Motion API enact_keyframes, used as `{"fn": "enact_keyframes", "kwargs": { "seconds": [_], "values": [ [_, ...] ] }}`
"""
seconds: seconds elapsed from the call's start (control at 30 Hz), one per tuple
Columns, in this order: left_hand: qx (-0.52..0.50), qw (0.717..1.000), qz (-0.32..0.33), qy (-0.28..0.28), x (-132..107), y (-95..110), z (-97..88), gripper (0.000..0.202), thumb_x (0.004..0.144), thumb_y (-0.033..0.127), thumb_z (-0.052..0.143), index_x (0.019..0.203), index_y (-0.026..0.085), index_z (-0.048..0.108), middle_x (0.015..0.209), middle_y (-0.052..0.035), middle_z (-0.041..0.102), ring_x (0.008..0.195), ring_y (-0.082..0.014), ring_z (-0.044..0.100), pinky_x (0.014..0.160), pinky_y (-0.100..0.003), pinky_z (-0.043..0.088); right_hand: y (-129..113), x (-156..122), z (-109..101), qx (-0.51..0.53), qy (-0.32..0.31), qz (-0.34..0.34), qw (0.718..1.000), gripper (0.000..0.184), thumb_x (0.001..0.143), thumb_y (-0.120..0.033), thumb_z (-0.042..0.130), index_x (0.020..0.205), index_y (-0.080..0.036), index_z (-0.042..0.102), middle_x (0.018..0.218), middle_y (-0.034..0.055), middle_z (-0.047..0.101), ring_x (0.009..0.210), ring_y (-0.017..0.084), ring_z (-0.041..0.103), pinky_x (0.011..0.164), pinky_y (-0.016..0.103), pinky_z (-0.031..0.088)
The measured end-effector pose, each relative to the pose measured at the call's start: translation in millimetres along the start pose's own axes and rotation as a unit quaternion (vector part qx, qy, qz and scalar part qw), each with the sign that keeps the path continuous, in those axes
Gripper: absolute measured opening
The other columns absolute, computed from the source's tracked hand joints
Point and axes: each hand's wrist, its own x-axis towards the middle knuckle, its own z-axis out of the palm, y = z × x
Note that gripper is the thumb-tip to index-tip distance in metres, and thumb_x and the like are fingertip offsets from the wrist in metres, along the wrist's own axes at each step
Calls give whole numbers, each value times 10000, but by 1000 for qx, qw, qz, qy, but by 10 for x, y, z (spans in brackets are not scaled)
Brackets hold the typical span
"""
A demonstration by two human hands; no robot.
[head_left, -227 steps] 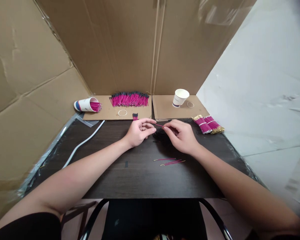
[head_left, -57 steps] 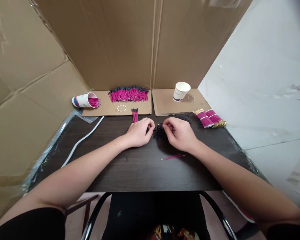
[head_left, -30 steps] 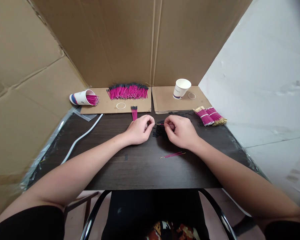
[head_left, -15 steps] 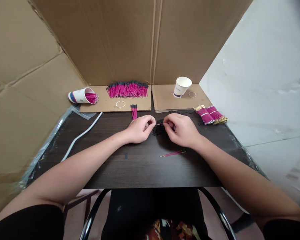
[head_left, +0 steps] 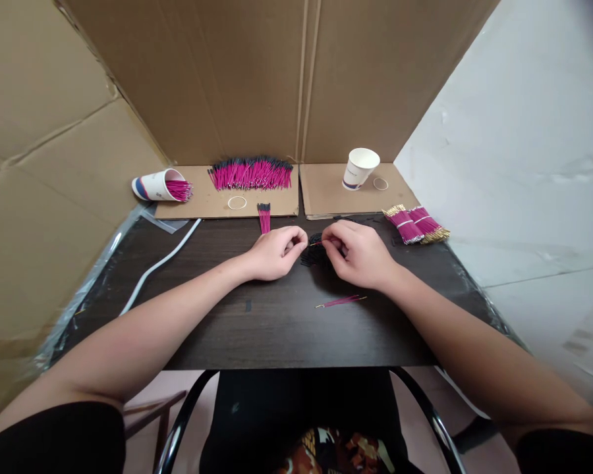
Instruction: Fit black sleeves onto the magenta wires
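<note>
My left hand point(head_left: 275, 251) and my right hand point(head_left: 358, 253) rest on the dark table point(head_left: 257, 316), fingertips almost meeting. Both are closed in a pinch on one thin pink wire point(head_left: 316, 244) stretched between them. A small heap of black sleeves point(head_left: 312, 255) lies just under the pinch. A loose pink wire point(head_left: 340, 302) lies on the table near my right wrist. A short bunch of pink wires with black tips point(head_left: 263, 218) lies beyond my left hand.
On cardboard at the back lie a wide row of pink wires point(head_left: 251, 174), a tipped paper cup holding wires point(head_left: 159, 187), an upright paper cup point(head_left: 359, 168) and two rubber bands point(head_left: 236, 203). Two banded bundles point(head_left: 415, 224) sit at right. A white strip point(head_left: 158, 266) lies at left.
Both hands stay pinched at the same spot. One of the loose wires by my right wrist is gone since the earliest frame. The view has tilted slightly.
</note>
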Motion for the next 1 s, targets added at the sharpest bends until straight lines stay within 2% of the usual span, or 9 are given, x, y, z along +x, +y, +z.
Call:
{"fn": "enact_keyframes", "kwargs": {
  "seconds": [0.27, 0.43, 0.6, 0.73, 0.87, 1.0],
  "values": [
    [-33, 999, 13, -1, 10, -37, 2, 143, 1040, 324, 599, 990, 200, 650, 867, -40, 686, 737, -176, 572, 693, -313, 457, -15, 11, -14, 10, -2, 1, 1000, 87, 1010, -155, 599, 966, -222, 633, 875, 48, 667, 719, 194, 564, 674, 335, 426],
    [-117, 993, 13, -12, 18, -11, 13, 147, 1044, 325, 607, 1000, 188, 636, 924, -57, 709, 780, -172, 618, 737, -321, 505, -15, 19, -11, 23, 12, -4, 1000, 93, 990, -135, 602, 951, -215, 631, 853, 35, 659, 697, 180, 555, 679, 332, 430],
    [-226, 974, -22, 6, 56, 36, 40, 161, 989, 321, 696, 981, 161, 676, 901, -57, 722, 793, -153, 640, 759, -308, 526, -8, 14, 2, 24, 13, 5, 1000, 89, 978, -136, 612, 944, -215, 637, 843, 31, 657, 695, 179, 555, 674, 329, 428],
    [-270, 961, -50, 22, 82, 40, 36, 193, 941, 323, 770, 1006, 146, 730, 894, -65, 756, 716, -128, 611, 690, -287, 512, -11, 13, 10, 31, 13, 13, 999, 90, 987, -143, 612, 948, -220, 638, 853, 39, 672, 702, 185, 564, 680, 333, 438],
    [-274, 959, -64, 20, 86, 35, 21, 207, 953, 331, 781, 1039, 142, 766, 909, -84, 790, 623, -103, 559, 596, -266, 475, -18, 13, 16, 32, 16, 11, 999, 97, 1004, -149, 601, 954, -220, 643, 853, 39, 679, 700, 184, 566, 682, 334, 443],
    [-273, 960, -60, 25, 85, 36, 27, 256, 979, 371, 778, 1077, 137, 801, 906, -100, 813, 596, -101, 548, 563, -258, 465, -23, 8, 24, 32, 14, 16, 999, 97, 1013, -157, 600, 960, -221, 649, 860, 45, 684, 712, 189, 576, 687, 337, 450]
  ]
}}
